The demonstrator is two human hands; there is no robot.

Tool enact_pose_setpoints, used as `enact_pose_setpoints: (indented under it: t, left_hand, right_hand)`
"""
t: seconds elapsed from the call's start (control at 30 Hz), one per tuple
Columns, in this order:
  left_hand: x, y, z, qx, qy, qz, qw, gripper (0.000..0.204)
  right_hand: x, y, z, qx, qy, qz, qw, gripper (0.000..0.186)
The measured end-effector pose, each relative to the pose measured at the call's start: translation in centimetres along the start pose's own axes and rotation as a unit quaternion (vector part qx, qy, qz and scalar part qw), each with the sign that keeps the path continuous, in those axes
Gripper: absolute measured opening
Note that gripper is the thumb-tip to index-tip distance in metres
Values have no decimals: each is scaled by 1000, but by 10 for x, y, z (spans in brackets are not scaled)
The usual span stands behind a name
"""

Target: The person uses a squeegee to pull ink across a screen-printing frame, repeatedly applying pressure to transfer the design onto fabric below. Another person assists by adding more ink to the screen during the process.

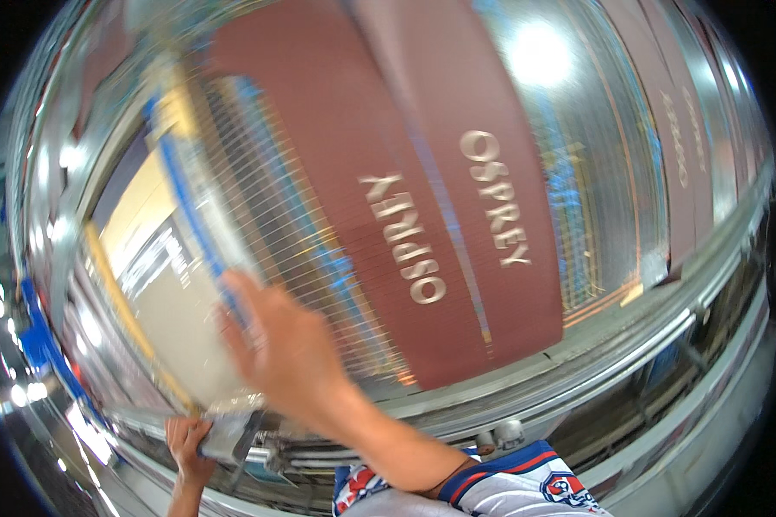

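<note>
Holding the big shiny wrapped stack, my right hand lies open and flat on its slippery wrap while my left hand grips its lower corner.

Light: bright, lamp glare far right above me
Blur: my right hand smeared by motion
Edges: straight lines bend, corners black

A large stack of flat sheets fills the centre and upper right of the frame. The right hand lies flat against the stack's lower-left face, forearm entering from the lower edge. The left hand sits below it at lower left, fingers touching a small metal bracket. A metal rail runs beneath the stack toward the right.
</note>
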State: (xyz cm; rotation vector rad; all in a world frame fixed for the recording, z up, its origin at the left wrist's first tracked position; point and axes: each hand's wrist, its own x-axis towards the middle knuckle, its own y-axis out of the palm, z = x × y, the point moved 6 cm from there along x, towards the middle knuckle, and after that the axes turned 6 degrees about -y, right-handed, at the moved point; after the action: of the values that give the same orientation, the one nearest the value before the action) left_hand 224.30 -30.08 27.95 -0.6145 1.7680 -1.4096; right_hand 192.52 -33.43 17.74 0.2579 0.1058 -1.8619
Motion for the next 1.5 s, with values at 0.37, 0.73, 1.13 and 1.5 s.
enact_pose_setpoints:
  t: [0.37,0.73,1.13,1.5]
  left_hand:
    - [-30,20,-7,-222,140,-84,961,61]
    - [-35,69,47,-586,197,-293,729,34]
    - [-42,85,56,-651,134,-217,715,37]
    - [-43,81,51,-645,145,-179,729,37]
  right_hand:
    - [-22,-60,-43,-319,9,-164,933,41]
    - [-10,-119,-25,-429,23,-268,862,40]
    - [-26,-93,-9,-463,65,-299,832,28]
    - [-27,-87,-9,-437,60,-317,839,30]
